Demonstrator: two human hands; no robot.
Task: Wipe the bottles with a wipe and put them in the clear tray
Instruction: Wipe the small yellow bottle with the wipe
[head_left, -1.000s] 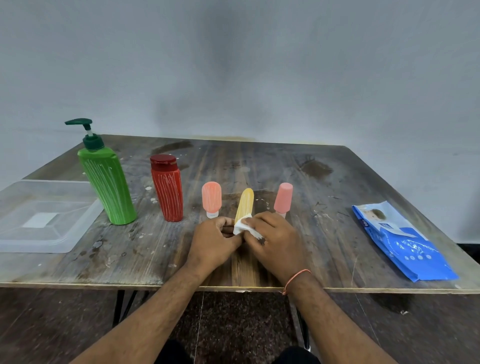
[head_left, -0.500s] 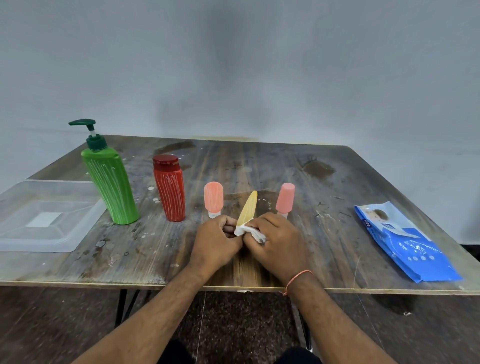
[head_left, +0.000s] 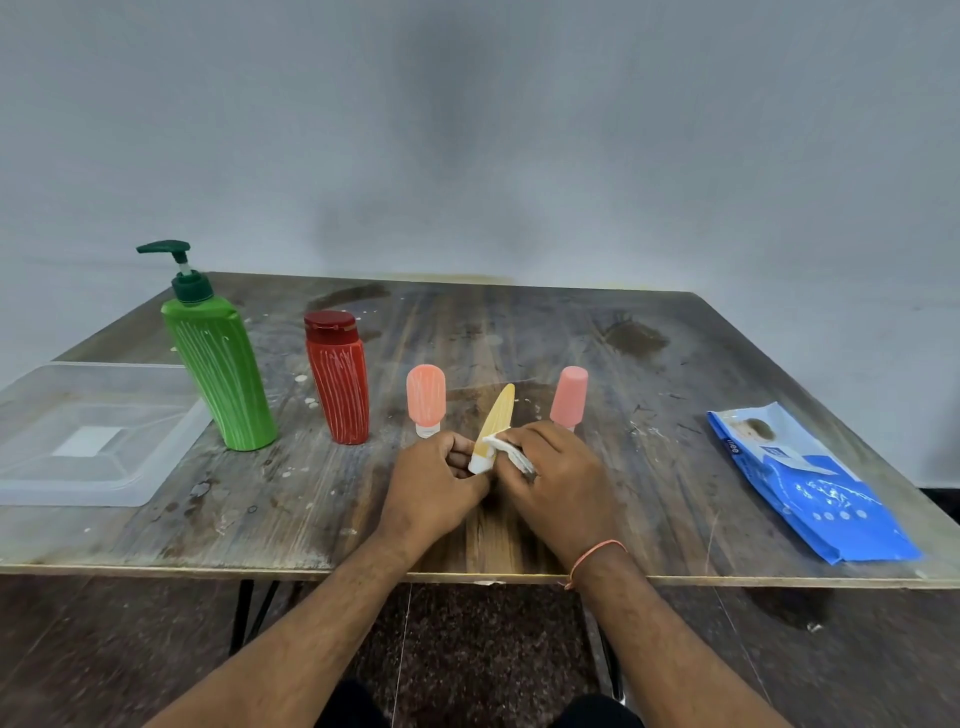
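Observation:
My left hand (head_left: 435, 480) grips the white cap end of a small yellow bottle (head_left: 497, 417), which tilts up and away from me near the table's front middle. Against the bottle's lower part my right hand (head_left: 551, 477) pinches a white wipe (head_left: 506, 448). Behind the hands stand two small pink bottles (head_left: 426, 396) (head_left: 569, 395). A red bottle (head_left: 338, 376) and a tall green pump bottle (head_left: 218, 358) stand further left. The clear tray (head_left: 31, 488) sits at the table's left edge with no bottle in it.
A blue pack of wipes (head_left: 805, 486) lies flat at the right side of the wooden table (head_left: 623, 364). The table's front edge runs just under my wrists. A grey wall stands behind the table.
The yellow bottle has turned from broadside to edge-on and tilts a little more to the right. The wipe has slid down toward its cap end. Both hands stay in place.

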